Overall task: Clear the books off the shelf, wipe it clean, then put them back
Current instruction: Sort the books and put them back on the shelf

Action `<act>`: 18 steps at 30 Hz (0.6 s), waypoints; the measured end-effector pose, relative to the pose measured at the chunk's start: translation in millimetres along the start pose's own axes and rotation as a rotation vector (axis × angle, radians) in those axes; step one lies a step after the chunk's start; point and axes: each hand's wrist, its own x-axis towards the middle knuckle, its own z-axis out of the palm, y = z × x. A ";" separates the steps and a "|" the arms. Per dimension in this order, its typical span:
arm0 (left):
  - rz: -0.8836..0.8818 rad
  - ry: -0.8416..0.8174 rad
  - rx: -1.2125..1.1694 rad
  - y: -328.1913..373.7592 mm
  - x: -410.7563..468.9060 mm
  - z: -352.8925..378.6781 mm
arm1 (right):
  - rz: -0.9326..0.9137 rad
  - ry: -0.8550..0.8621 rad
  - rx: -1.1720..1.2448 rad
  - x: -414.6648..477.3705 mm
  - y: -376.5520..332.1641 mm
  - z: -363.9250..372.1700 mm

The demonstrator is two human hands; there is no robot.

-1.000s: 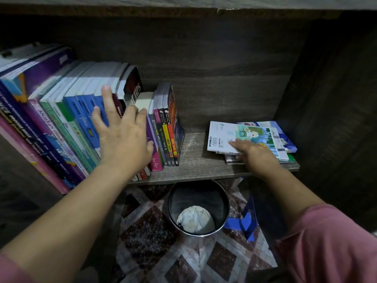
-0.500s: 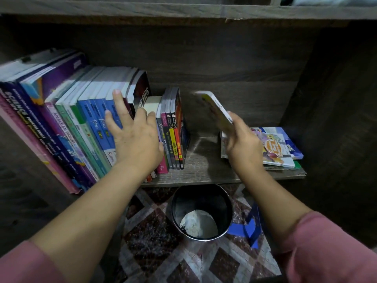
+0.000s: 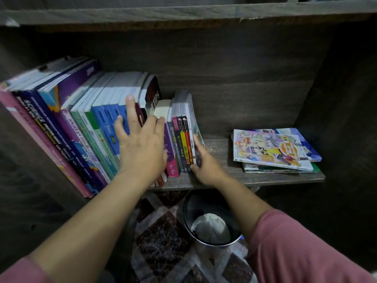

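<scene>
The spread left hand (image 3: 140, 152) is bracing the upright row (image 3: 95, 127) while the right hand (image 3: 206, 166), grip too blurred to tell, is pressing the end book (image 3: 191, 135); steady leftward pressure seems wise.

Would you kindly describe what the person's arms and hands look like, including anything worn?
The left sleeve and right sleeve are pink fabric, seen only at the bottom corners; the forearms beyond them are uncovered. The left hand and right hand wear no gloves, and no ring, watch or bracelet shows.
</scene>
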 end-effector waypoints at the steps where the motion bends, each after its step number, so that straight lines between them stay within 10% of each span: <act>1: 0.010 -0.002 -0.001 -1.6 -0.4 0.1 | 0.049 -0.019 -0.103 -3.2 3.9 -1.8; 9: 0.044 -0.017 0.002 -5.6 -1.7 -1.9 | 0.200 0.086 -0.428 -4.9 4.0 7.5; 18: -0.018 -0.027 -0.138 3.9 -1.1 -10.6 | -0.019 0.940 -0.433 -35.8 -29.2 -46.2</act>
